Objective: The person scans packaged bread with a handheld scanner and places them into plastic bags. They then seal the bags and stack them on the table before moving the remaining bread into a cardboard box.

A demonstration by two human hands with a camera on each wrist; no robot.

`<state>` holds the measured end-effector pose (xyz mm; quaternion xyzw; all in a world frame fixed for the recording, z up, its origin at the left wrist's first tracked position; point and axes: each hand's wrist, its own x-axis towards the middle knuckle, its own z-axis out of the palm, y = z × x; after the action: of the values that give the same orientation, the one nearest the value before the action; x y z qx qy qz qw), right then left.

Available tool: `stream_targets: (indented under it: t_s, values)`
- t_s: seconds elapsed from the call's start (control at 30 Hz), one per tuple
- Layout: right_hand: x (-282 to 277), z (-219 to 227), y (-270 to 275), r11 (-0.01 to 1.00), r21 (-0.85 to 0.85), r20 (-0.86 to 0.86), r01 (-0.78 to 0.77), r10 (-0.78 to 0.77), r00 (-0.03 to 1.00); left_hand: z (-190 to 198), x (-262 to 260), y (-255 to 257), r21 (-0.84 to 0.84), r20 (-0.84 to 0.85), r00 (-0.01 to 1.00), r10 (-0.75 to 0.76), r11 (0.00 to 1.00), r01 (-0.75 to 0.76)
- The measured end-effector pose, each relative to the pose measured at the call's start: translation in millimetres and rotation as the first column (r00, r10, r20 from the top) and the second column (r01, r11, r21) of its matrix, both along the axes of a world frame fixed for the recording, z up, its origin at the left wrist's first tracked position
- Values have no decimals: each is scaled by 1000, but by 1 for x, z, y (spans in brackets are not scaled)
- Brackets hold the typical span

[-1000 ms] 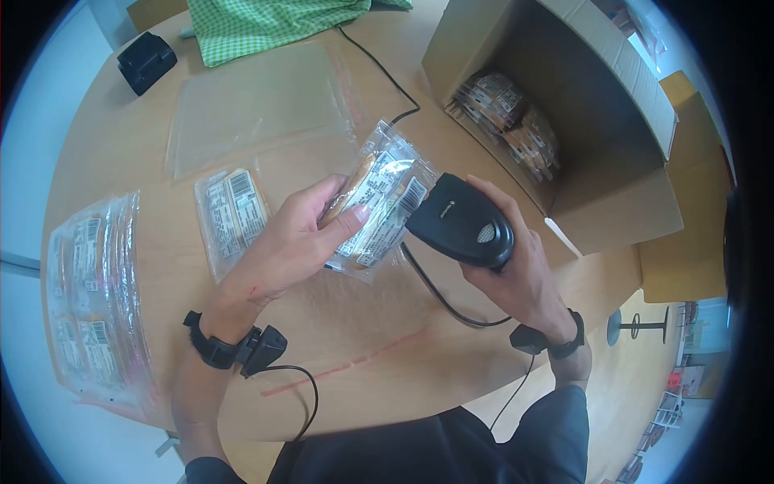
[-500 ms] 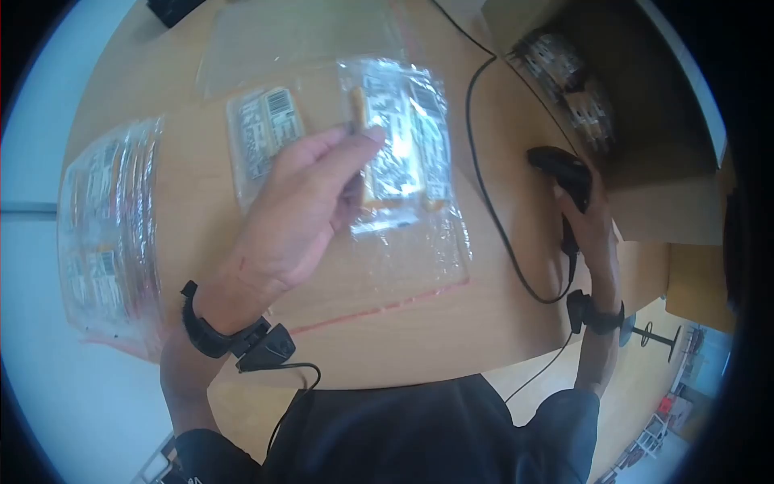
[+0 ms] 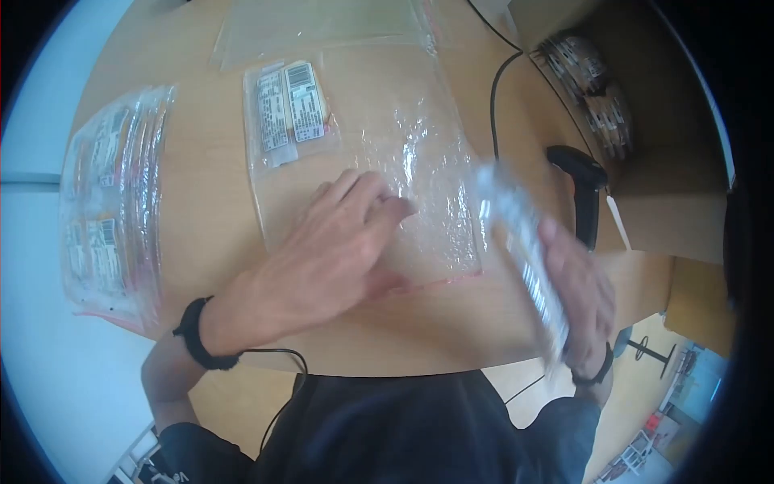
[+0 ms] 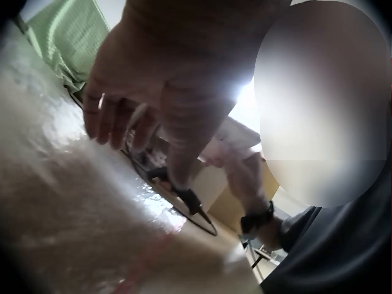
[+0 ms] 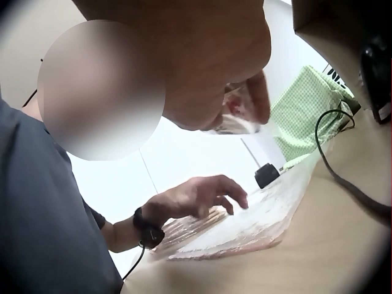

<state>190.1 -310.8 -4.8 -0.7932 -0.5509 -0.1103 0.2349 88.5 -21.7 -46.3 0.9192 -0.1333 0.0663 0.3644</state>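
Note:
My left hand hovers over a large clear plastic bag lying flat on the table, its fingers loosely bent with nothing between them. In the right wrist view the same left hand shows above the bag. At the right, my right hand grips a clear-wrapped food packet, tilted on edge and blurred. A similar packet with two white barcode labels lies on the far left part of the bag. Beside the carton, a black barcode scanner rests on the table, let go.
Filled clear bags are stacked at the left. An open cardboard box with several packets inside stands at the right. The scanner's black cable runs along the table, and more flat bags lie at the back.
The scanner has been set down beside the box. The packet has passed from my left hand to my right and moved right, while the left hand has come down lower over the bag.

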Motion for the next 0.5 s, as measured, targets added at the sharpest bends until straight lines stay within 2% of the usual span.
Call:
stream_targets:
  t_s: [0.03, 0.07, 0.13, 0.2, 0.27, 0.33, 0.4, 0.43, 0.5]
  values:
    - [-4, 2, -8, 993, -47, 63, -106, 109, 992, -11, -2, 3, 98, -11, 1000, 18, 995, -17]
    - [-9, 4, -13, 974, -96, 117, -206, 216, 969, -22, -4, 5, 89, -10, 1000, 26, 996, -25]
    - [-26, 3, -12, 948, -72, 138, -311, 318, 938, -34, -3, 9, 28, -53, 999, -5, 1000, 6]
    - [-29, 1, -9, 860, -126, 179, -494, 509, 842, -31, -5, 9, 9, -5, 1000, 8, 1000, -8]
    - [-32, -11, 5, 787, -115, 303, -607, 609, 733, -14, -8, 10, -158, -101, 988, 113, 979, -128]
    - [-38, -10, 20, 839, -200, 425, -506, 540, 727, 3, -12, 13, -131, -46, 993, 108, 985, -114]
    - [-46, -16, 38, 920, -329, 529, -211, 365, 767, 10, -13, 13, -101, 21, 994, 106, 989, -103]
    - [-42, -17, 46, 892, -442, 526, -99, 347, 777, 12, -14, 10, -75, 49, 993, 109, 992, -105]
    - [-41, -25, 50, 895, -433, 517, -105, 342, 784, 11, -16, 9, 2, 149, 983, 104, 994, -105]
